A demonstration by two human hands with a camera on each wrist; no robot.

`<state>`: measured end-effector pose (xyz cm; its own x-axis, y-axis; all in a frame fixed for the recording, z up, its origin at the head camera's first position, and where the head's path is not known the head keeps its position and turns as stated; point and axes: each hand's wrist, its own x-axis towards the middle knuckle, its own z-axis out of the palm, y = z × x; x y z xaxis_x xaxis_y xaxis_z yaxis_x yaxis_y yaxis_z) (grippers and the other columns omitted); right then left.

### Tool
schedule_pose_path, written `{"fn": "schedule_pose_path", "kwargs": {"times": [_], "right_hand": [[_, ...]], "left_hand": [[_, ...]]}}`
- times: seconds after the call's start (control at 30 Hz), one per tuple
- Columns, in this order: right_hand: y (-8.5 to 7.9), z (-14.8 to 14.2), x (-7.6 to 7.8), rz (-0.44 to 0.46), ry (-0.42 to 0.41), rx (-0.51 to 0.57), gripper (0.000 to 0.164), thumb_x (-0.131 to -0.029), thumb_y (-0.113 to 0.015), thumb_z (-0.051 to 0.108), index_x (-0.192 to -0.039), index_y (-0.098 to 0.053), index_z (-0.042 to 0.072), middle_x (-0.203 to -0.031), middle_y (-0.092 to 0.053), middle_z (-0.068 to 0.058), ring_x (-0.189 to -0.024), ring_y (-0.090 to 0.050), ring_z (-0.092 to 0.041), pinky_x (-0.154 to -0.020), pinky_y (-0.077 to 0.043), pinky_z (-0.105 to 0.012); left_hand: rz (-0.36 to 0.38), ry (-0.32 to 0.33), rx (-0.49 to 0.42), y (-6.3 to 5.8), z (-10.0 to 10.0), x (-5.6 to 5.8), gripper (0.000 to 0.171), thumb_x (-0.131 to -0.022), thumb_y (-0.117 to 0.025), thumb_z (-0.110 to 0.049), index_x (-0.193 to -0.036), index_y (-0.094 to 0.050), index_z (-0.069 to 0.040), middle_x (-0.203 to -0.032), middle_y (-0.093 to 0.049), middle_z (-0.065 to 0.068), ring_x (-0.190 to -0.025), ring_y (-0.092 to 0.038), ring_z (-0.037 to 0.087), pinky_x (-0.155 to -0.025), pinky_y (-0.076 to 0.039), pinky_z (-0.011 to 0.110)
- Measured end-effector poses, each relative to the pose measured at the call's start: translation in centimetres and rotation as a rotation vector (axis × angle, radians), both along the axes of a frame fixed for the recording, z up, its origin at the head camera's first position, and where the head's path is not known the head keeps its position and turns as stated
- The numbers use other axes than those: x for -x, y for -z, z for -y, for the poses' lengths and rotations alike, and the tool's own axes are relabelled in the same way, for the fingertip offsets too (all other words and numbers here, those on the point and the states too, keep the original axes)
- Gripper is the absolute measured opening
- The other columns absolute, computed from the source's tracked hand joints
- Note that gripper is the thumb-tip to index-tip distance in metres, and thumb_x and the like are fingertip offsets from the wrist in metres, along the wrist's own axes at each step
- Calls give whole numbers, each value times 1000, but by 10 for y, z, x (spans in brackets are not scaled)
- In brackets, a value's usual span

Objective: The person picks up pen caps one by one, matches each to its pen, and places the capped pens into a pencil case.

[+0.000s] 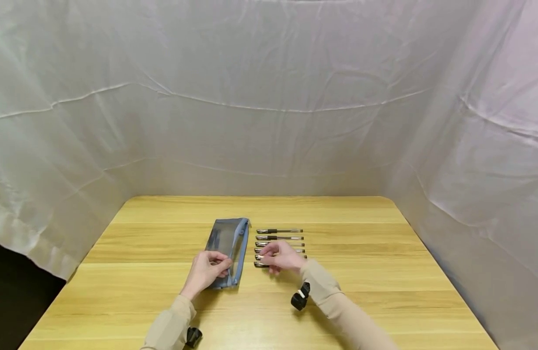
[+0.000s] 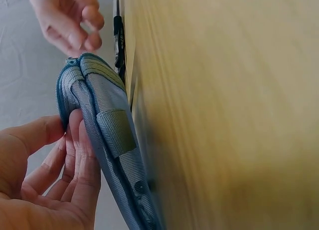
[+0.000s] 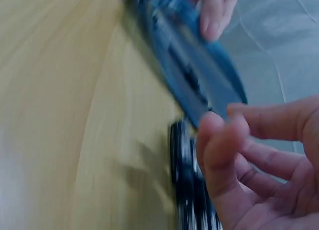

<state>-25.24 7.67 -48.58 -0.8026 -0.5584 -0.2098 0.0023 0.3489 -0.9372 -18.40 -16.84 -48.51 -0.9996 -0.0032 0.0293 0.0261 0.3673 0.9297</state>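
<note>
A blue zippered pencil case [image 1: 227, 228] with a see-through mesh side lies left of the middle of the table. Its zipped mouth gapes, and something dark [image 3: 187, 73] shows inside it in the right wrist view. My left hand [image 1: 209, 268] pinches the near upper edge of that mouth between thumb and fingers. Right of the case, several black-capped gel pens [image 1: 279, 231] lie in a row, caps toward the case. Over the nearer pens hovers my right hand [image 1: 283, 257], fingers loosely bent with nothing between them; it hides parts of those pens.
The pale wooden table [image 1: 382, 272] reaches back to a grey curtain [image 1: 269, 146] that hangs behind it and along both sides. A small black wrist camera [image 1: 300, 297] sits by the right sleeve, another [image 1: 193, 336] by the left sleeve.
</note>
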Motion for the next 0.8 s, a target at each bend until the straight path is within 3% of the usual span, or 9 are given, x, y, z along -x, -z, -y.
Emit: {"fn": "schedule_pose_path", "kwargs": {"times": [0.1, 0.23, 0.43, 0.8], "right_hand": [[1, -15, 1, -145, -13, -110, 22, -90, -70, 5, -109, -68, -7, -79, -59, 0, -56, -53, -10, -49, -45, -18], [4, -33, 4, -280, -9, -209, 17, -85, -76, 7, -100, -72, -1, -79, -60, 0, -67, -53, -11, -57, -46, -17], [7, -53, 8, -302, -8, -251, 15, -82, -78, 3, -94, -71, -1, -72, -51, 4, -68, -46, -9, -59, -39, -14], [7, -66, 8, -349, -19, -307, 13, -79, -81, 4, -88, -71, 3, -67, -48, 7, -64, -44, -7, -61, -40, -17]], "left_hand": [[-1, 4, -4, -1, 0, -1, 16, -91, -72, -6, -95, -73, 9, -83, -75, 22, -62, -71, 21, -59, -62, 29], [3, -3, 1, -1, 0, 0, 14, -90, -72, -5, -95, -73, 9, -82, -75, 21, -61, -71, 20, -59, -61, 28], [14, -24, 10, 2, -1, 2, 11, -90, -72, -3, -93, -74, 8, -79, -75, 18, -58, -69, 14, -57, -60, 25], [9, -28, 23, 4, -2, 3, 10, -90, -71, -2, -93, -74, 7, -79, -75, 17, -59, -69, 15, -57, -60, 24]]}}
